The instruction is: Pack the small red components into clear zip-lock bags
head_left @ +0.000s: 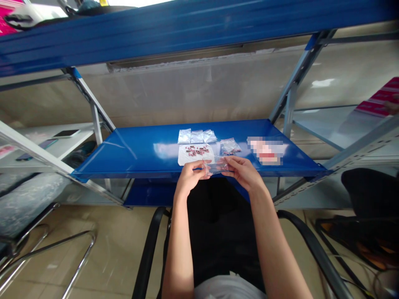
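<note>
Between my two hands, just above the front edge of the blue shelf (143, 160), is a small clear plastic bag (217, 167). My left hand (193, 176) pinches its left end. The right end is pinched by my right hand (243, 171). Behind my left hand lies a white sheet (183, 157) with many small reddish and dark pieces (197, 150) scattered over it. Three clear bags (197, 136) rest in a row at its far side. Another clear bag (230, 145), with similar reddish pieces inside, lies beyond my right hand.
A blurred-out item (266, 151) lies on the right of the shelf. An upper blue shelf (193, 33) crosses above. Metal posts (93, 106) stand at both sides, and chair armrests (151, 253) flank my lap. At right, part of another person's hand (391, 107) touches a pink item (378, 97).
</note>
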`<state>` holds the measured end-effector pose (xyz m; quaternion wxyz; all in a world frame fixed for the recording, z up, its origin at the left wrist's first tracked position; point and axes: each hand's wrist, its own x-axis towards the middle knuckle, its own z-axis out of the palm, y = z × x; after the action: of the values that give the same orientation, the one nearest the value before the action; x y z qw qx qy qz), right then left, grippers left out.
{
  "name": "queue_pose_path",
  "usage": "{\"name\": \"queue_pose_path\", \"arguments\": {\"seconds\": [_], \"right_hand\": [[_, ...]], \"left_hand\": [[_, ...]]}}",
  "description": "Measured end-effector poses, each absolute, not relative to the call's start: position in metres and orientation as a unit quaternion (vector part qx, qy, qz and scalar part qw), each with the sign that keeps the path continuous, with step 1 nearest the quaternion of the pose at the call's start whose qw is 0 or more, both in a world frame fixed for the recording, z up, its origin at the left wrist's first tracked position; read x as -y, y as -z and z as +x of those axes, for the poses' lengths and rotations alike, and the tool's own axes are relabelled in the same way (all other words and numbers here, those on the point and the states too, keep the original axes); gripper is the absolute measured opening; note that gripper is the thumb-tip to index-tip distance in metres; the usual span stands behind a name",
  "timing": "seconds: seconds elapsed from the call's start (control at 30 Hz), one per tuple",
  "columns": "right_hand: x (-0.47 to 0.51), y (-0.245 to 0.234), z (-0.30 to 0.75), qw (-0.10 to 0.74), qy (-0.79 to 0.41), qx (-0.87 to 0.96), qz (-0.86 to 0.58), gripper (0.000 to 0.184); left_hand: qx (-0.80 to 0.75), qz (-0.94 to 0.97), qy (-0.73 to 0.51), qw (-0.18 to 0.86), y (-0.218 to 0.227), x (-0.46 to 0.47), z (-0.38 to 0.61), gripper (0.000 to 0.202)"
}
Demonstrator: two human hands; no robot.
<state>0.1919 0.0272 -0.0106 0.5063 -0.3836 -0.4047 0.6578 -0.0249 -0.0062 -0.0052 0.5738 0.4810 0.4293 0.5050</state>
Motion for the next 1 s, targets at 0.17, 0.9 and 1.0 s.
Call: {"name": "queue_pose_path", "arguments": {"seconds": [0.17,0.9,1.0], "right_hand": [[-0.024,0.007,0.192,0.484,-0.663,0.429,-0.377,0.035],[-0.051,0.009,0.187,0.467,-0.653,0.46,-0.38,0.041],[-0.076,-0.011,0.185,0.449,-0.62,0.524,-0.374,0.04]], "left_hand": [[-0.428,0.481,-0.507,0.573,0.006,0.006,-0.024,0.038],[-0.429,0.438,-0.554,0.564,0.012,0.0,-0.022,0.041],[-0.441,0.43,-0.576,0.538,0.01,-0.003,-0.026,0.037]]}}
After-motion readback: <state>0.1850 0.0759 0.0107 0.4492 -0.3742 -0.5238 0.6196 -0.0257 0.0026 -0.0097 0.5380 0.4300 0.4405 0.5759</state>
